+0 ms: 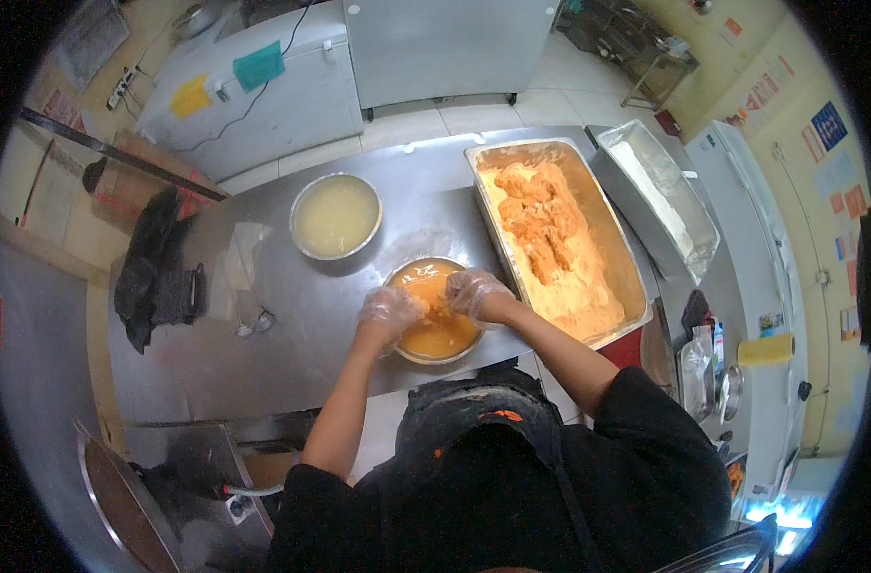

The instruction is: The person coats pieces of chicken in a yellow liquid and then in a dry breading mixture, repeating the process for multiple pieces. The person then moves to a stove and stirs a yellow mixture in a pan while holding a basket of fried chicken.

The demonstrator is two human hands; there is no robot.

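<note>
Both hands wear clear plastic gloves over a round metal bowl of orange liquid (pixel 439 340). My left hand (pixel 391 312) is at the bowl's left side, its fingertips at a small battered-looking lump near the surface. My right hand (pixel 474 292) reaches in over the right rim, fingers bent; what it may hold is hidden. Right of the bowl stands a deep rectangular steel pan (pixel 625 236) with orange-tinted flour and several coated pieces, likely chicken, lying on it. Behind and to the left is a second round bowl of pale yellowish liquid (pixel 336 216).
The steel table (pixel 299 372) carries a dark cloth (pixel 149 279) and thin metal utensils (pixel 255 322) at the left. A narrower metal pan with white powder (pixel 653 186) stands at the back right. A chest freezer (pixel 263 107) is beyond the table; a clear plastic container (pixel 695 372) lies farther right.
</note>
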